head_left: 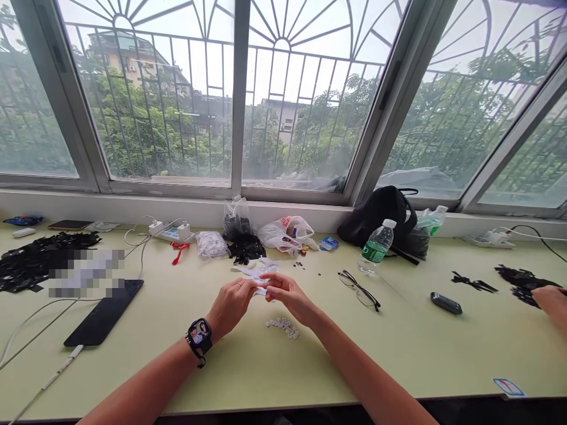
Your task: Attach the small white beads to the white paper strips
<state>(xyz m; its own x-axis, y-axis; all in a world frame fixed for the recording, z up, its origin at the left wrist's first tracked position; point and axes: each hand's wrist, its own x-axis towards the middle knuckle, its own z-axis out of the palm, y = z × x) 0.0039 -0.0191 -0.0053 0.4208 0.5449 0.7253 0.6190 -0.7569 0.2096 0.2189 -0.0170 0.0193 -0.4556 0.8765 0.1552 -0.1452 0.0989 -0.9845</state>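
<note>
Desktop [390,354], pale green, barred windows [159,100] (trees [124,118] outside)

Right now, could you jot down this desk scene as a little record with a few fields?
Left hand: holding white piece; watch on wrist
Right hand: also holding the white piece
Below hands: white rings
To the right: glasses, water bottle
Other person: hand at right edge, near black pieces
</note>
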